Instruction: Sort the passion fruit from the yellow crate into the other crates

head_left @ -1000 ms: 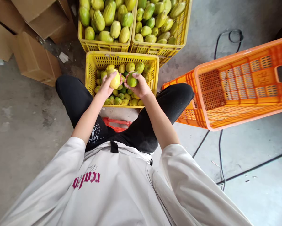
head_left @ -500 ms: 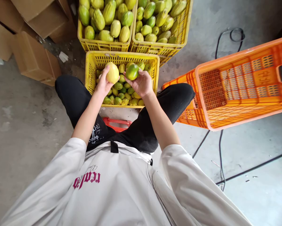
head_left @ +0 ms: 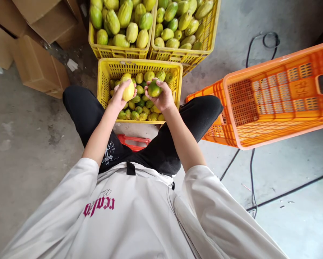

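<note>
Between my knees stands a yellow crate point(head_left: 104, 77) partly filled with small green and yellow fruits. My left hand point(head_left: 118, 99) is closed round a yellow fruit point(head_left: 128, 90) over the crate's left half. My right hand point(head_left: 164, 97) grips a green fruit point(head_left: 154, 89) over the crate's middle. Both hands hover just above the pile, about a fruit's width apart.
Two more yellow crates point(head_left: 118, 53) point(head_left: 188, 55) full of larger green-yellow fruits stand behind. An empty orange crate point(head_left: 274, 97) lies tilted at the right, with black cables point(head_left: 251, 50) on the concrete floor. Cardboard boxes point(head_left: 37, 66) sit at the left. A red object point(head_left: 133, 141) shows under me.
Both hands lifted their fruits toward the crate's far side half a second ago, then brought them back down and nearer to me, with the fingers turned round the fruits.
</note>
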`<action>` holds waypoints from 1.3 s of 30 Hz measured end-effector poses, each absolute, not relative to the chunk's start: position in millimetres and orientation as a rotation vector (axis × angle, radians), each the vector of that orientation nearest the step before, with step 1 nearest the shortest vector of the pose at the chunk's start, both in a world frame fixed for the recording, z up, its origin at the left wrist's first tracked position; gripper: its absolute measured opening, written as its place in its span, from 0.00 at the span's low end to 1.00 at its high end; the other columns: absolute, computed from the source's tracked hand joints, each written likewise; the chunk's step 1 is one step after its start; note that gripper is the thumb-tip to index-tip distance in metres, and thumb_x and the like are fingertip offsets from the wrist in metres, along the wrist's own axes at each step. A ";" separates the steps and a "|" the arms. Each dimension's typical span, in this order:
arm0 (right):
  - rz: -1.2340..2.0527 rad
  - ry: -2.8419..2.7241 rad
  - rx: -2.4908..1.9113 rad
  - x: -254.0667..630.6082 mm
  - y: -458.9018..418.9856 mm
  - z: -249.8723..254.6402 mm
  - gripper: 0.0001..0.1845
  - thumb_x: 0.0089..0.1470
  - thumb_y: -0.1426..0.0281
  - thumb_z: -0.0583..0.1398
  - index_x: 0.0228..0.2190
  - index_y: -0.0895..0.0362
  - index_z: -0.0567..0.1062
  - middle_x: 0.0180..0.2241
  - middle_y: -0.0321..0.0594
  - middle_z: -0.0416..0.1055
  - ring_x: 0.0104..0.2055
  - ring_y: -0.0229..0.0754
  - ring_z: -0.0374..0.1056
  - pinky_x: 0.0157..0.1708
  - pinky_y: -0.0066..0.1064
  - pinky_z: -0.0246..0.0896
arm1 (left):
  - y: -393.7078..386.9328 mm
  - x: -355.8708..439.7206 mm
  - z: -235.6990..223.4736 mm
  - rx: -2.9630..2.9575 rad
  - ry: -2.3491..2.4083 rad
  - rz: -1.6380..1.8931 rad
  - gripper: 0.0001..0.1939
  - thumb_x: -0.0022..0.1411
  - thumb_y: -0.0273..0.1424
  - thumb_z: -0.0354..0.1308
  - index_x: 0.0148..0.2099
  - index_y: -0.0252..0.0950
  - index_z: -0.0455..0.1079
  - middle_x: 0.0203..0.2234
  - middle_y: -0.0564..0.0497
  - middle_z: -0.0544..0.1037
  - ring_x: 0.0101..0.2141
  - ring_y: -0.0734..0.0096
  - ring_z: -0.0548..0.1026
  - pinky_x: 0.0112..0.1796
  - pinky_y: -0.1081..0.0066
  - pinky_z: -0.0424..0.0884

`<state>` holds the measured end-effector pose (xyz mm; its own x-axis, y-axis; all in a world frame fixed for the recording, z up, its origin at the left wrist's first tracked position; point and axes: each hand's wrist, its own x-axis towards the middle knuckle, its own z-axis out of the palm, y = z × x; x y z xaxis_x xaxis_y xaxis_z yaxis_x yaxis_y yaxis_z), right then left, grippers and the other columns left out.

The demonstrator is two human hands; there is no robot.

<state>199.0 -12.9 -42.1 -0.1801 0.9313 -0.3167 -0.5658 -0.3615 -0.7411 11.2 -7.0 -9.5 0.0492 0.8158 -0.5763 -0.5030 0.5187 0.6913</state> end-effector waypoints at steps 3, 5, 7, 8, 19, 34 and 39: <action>1.754 -0.610 -0.959 202.0 -12.9 -35.6 0.27 0.50 0.46 0.71 0.43 0.46 0.71 0.49 0.37 0.79 0.65 0.56 0.72 0.61 0.51 0.75 | -10.1 11.3 7.3 0.273 1.061 1.047 0.26 0.81 0.49 0.42 0.42 0.38 0.72 0.35 0.48 0.79 0.61 0.55 0.79 0.56 0.58 0.80; 1.757 -0.594 -0.958 203.2 -12.2 -32.0 0.24 0.55 0.46 0.68 0.46 0.45 0.72 0.52 0.38 0.79 0.68 0.57 0.70 0.61 0.54 0.75 | -11.6 9.7 13.0 0.228 0.984 1.053 0.28 0.81 0.49 0.36 0.44 0.38 0.71 0.38 0.48 0.80 0.63 0.54 0.77 0.56 0.57 0.80; 1.769 -0.548 -0.924 202.8 -11.2 -30.2 0.22 0.58 0.48 0.64 0.48 0.45 0.73 0.55 0.39 0.79 0.69 0.57 0.69 0.60 0.56 0.75 | -11.6 8.2 13.6 0.181 0.936 1.071 0.24 0.80 0.45 0.36 0.48 0.39 0.71 0.43 0.47 0.81 0.65 0.51 0.75 0.58 0.53 0.78; 1.776 -0.521 -0.902 202.0 -10.8 -29.9 0.21 0.58 0.49 0.63 0.49 0.45 0.73 0.55 0.39 0.80 0.70 0.57 0.68 0.60 0.57 0.75 | -11.0 8.0 12.5 0.159 0.930 1.085 0.22 0.79 0.42 0.37 0.50 0.39 0.70 0.45 0.46 0.82 0.67 0.50 0.74 0.60 0.51 0.77; 1.736 -0.464 -0.952 196.6 -17.8 -23.1 0.25 0.52 0.44 0.72 0.40 0.46 0.76 0.42 0.36 0.80 0.63 0.55 0.73 0.63 0.49 0.76 | -15.1 6.2 7.0 0.387 1.030 1.087 0.26 0.80 0.52 0.39 0.59 0.48 0.72 0.50 0.53 0.84 0.75 0.56 0.58 0.71 0.53 0.63; 1.807 -0.513 -1.031 193.4 -16.5 -40.0 0.25 0.52 0.45 0.71 0.42 0.45 0.72 0.43 0.35 0.79 0.55 0.51 0.78 0.56 0.47 0.79 | -10.6 3.2 -9.6 0.453 1.028 1.130 0.11 0.73 0.44 0.58 0.47 0.43 0.72 0.52 0.48 0.82 0.67 0.53 0.72 0.61 0.61 0.75; 1.799 -0.439 -0.937 193.6 -17.1 -29.7 0.25 0.53 0.45 0.68 0.43 0.47 0.74 0.46 0.41 0.81 0.60 0.57 0.76 0.56 0.57 0.78 | -13.7 7.0 3.8 0.400 0.983 1.125 0.21 0.79 0.48 0.44 0.46 0.41 0.72 0.52 0.45 0.82 0.66 0.55 0.74 0.59 0.62 0.77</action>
